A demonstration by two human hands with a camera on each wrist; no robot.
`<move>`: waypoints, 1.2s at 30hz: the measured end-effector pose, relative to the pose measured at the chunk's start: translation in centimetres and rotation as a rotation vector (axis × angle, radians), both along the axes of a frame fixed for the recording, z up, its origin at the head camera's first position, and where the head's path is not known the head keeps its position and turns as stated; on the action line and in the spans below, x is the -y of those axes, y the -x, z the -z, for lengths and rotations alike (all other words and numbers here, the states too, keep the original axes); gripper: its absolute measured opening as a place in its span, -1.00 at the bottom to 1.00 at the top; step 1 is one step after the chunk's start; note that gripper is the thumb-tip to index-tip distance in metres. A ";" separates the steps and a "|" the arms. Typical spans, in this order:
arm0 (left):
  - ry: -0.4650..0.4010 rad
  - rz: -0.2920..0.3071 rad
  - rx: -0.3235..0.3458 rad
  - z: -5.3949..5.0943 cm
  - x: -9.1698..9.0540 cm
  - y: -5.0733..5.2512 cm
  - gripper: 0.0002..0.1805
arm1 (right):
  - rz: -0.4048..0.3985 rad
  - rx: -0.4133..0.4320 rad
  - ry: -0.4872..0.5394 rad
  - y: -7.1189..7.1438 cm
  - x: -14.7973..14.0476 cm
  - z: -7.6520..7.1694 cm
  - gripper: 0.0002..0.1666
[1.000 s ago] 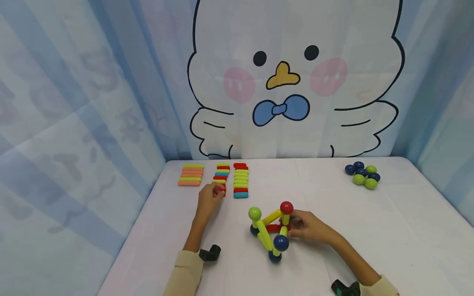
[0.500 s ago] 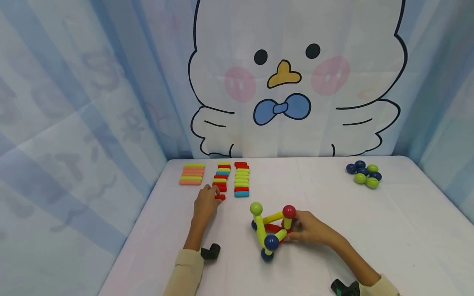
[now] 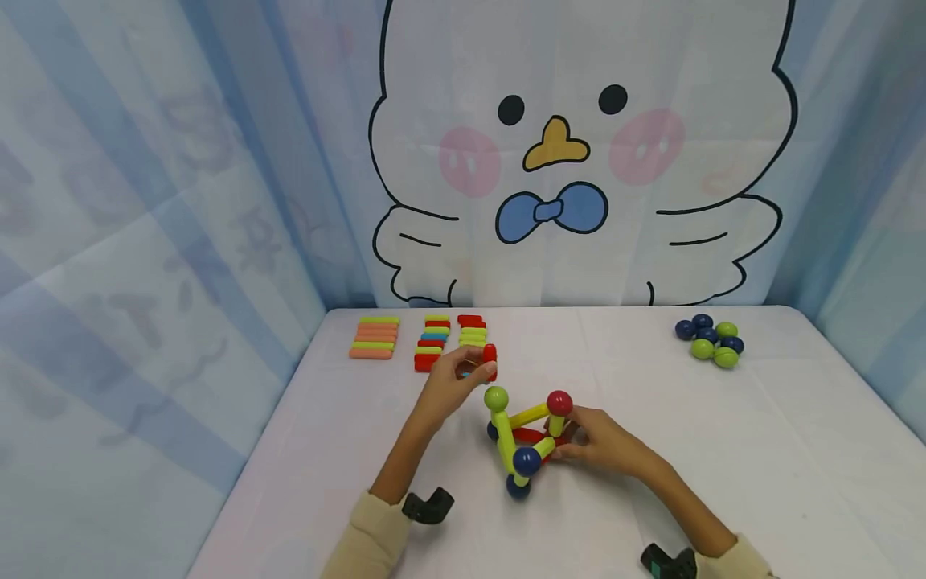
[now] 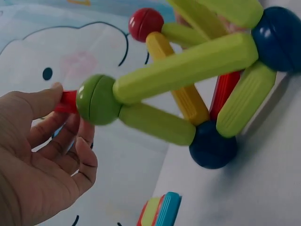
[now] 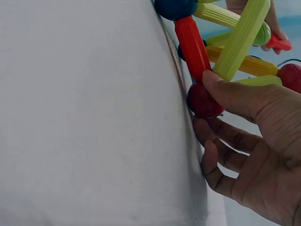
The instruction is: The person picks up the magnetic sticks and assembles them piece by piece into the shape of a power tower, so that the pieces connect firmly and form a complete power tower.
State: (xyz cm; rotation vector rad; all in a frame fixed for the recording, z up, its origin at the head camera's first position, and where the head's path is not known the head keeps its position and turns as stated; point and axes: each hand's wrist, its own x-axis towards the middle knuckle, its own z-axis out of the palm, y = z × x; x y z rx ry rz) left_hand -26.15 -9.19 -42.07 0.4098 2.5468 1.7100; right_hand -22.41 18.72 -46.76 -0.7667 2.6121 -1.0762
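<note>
My left hand (image 3: 446, 388) pinches a short red rod (image 3: 490, 362) held upright just behind the green ball (image 3: 496, 398) of a frame built from rods and balls. In the left wrist view the red rod (image 4: 68, 101) shows between thumb and fingers, beside the green ball (image 4: 99, 99); whether they touch I cannot tell. My right hand (image 3: 609, 442) grips the frame's lower right corner, its thumb and fingers around a dark red ball (image 5: 205, 100) in the right wrist view. Blue balls (image 3: 526, 461) form the near corner, and a bright red ball (image 3: 559, 403) tops the right side.
Orange and green rods (image 3: 373, 342) lie at the back left of the white table (image 3: 637, 354). Two columns of mixed rods (image 3: 436, 336) are beside them, the right one partly behind my left hand. Blue and green balls (image 3: 706, 336) cluster at the back right.
My left hand has lifted a red rod off the table and carried it right, to the frame's green ball. The frame has shifted slightly back, still gripped by my right hand.
</note>
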 end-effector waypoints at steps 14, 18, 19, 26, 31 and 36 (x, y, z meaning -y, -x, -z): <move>0.086 0.242 -0.003 -0.4 -1.7 -1.5 -0.52 | 0.072 -0.143 0.300 0.5 -0.9 -2.2 -0.58; 0.231 0.315 -0.088 -0.4 -2.4 -2.0 -0.55 | 0.092 -0.162 0.326 0.4 -0.6 -1.9 -0.61; 0.270 0.321 -0.110 -0.4 -2.6 -2.1 -0.56 | 0.095 -0.163 0.334 0.3 -0.6 -1.9 -0.62; 0.379 0.281 -0.140 -0.4 -3.2 -2.5 -0.61 | 0.091 -0.191 0.364 0.4 -0.5 -1.4 -0.62; 0.407 0.284 -0.149 -0.3 -3.3 -2.4 -0.62 | 0.103 -0.213 0.365 0.4 -0.4 -1.2 -0.62; 0.439 0.290 -0.160 -0.3 -3.3 -2.3 -0.62 | 0.105 -0.207 0.361 0.5 -0.3 -1.3 -0.62</move>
